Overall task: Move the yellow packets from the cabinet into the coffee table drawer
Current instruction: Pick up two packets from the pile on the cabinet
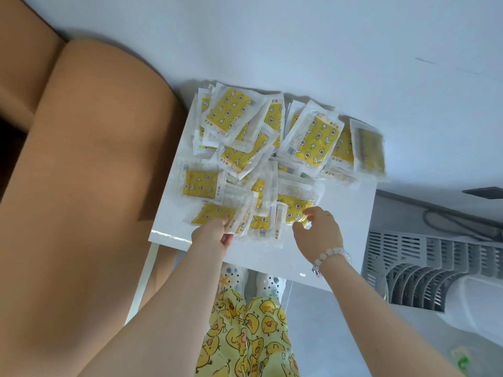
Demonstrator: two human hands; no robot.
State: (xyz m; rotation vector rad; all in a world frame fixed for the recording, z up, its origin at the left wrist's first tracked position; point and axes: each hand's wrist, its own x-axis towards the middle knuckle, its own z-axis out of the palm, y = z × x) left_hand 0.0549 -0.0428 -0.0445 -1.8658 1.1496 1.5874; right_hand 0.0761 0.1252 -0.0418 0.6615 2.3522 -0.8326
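Note:
Several yellow packets (272, 148) in clear wrappers lie in a loose heap on a white cabinet top (340, 235), piled against the wall. My left hand (211, 234) pinches the near edge of a few packets (239, 221) at the front of the heap. My right hand (318, 229), with a bead bracelet on the wrist, has its fingers curled round the edge of one packet (292, 206) just to the right. No coffee table drawer is in view.
A tan sofa arm (89, 172) stands close on the left of the cabinet. A grey and white slatted appliance (424, 270) with a black cord sits on the right. A white wall (299, 36) is behind. My legs in yellow patterned trousers are below.

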